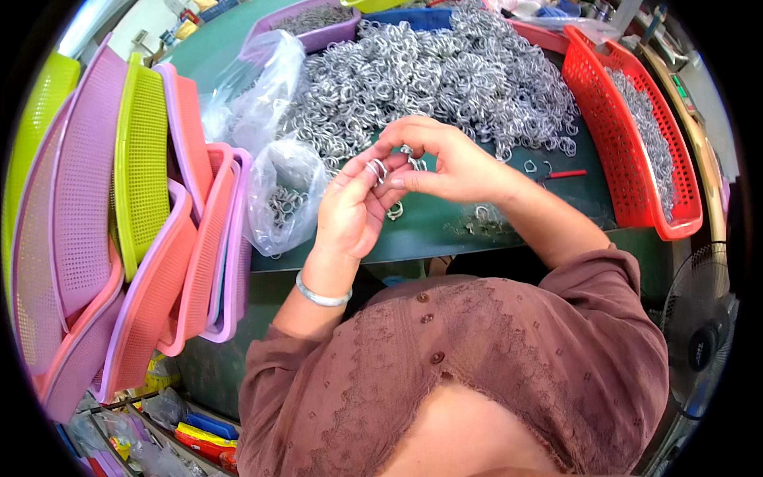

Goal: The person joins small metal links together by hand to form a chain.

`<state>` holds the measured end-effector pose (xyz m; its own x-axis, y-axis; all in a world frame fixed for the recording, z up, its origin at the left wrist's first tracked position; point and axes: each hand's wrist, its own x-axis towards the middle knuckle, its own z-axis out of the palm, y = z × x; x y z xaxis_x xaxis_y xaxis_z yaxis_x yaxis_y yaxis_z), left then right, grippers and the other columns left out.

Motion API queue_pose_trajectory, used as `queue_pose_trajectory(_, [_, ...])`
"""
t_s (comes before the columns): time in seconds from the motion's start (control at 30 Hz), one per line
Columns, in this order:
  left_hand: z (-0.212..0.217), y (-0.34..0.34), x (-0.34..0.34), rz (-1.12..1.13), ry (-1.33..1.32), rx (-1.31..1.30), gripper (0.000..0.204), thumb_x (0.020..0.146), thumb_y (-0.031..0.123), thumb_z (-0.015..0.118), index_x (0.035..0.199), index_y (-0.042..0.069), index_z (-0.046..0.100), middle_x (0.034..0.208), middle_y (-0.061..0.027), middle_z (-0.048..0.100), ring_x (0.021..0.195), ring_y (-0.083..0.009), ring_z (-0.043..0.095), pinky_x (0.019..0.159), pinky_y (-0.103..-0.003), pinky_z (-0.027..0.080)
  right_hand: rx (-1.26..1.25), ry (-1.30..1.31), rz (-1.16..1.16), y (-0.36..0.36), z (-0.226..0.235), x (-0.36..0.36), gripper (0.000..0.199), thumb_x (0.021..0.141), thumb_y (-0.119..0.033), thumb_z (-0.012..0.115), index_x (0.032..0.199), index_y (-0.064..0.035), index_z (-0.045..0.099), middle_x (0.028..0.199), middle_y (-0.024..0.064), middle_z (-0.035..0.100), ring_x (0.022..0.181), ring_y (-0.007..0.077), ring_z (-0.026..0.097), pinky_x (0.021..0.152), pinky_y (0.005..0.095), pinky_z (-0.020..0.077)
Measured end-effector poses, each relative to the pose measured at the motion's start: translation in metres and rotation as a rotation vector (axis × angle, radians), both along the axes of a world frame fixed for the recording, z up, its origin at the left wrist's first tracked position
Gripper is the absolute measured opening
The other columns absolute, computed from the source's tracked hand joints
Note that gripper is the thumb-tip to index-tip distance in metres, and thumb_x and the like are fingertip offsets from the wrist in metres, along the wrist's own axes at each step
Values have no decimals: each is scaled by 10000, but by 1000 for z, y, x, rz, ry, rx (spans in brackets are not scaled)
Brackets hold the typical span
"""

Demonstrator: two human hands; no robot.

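In front of my chest, both hands meet above the green table's near side. My left hand (347, 213), palm up with a pale bangle at the wrist, is closed on metal rings (377, 170) at its thumb and fingers. From the right, my right hand (461, 165) curls over and pinches small metal pieces (407, 149) at its fingertips, almost touching the left fingers. Their exact shape is partly hidden. Just below the hands lies a loose ring (395, 211). Beyond them spreads a large heap of silvery metal rings (445, 71).
A clear plastic bag (306, 171) with rings stands left of my hands. Stacked plastic baskets (143, 159) rise at the far left. To the right are a red-handled tool (566, 173), a red basket (584, 95) of metal parts and a fan (699, 342). A purple basket (266, 32) sits at the back.
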<state>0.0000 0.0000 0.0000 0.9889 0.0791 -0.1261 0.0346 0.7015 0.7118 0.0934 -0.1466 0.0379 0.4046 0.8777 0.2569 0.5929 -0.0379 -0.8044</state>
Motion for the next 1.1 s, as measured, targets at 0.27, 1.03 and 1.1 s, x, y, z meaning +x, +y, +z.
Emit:
queue_pose_trajectory(0.27, [1,-20,0,-190,-49,-91,324,880,119,363,1160,-29,429,1073,-155,547,972,-241,553,836,-353,462,287,-63,-204,-14,-33,-21,312,709,-16,626,1017,-43,582,1117,111,475,902,173,561,780,279,457])
queue_pose_trajectory(1.03, [7,-38,2,-255,63,-64,324,877,120,325,1151,-23,422,1073,-159,549,975,-230,557,848,-362,461,414,131,-199,-28,-53,-21,227,742,3,602,969,-9,595,1093,118,505,917,150,553,781,261,459])
queue_pose_trajectory(1.1, [5,-39,2,-257,79,-98,317,885,142,317,1131,-19,435,1073,-162,549,983,-238,552,850,-373,459,393,132,-198,-29,-53,-21,228,744,0,603,972,2,588,1099,117,503,914,148,552,788,257,454])
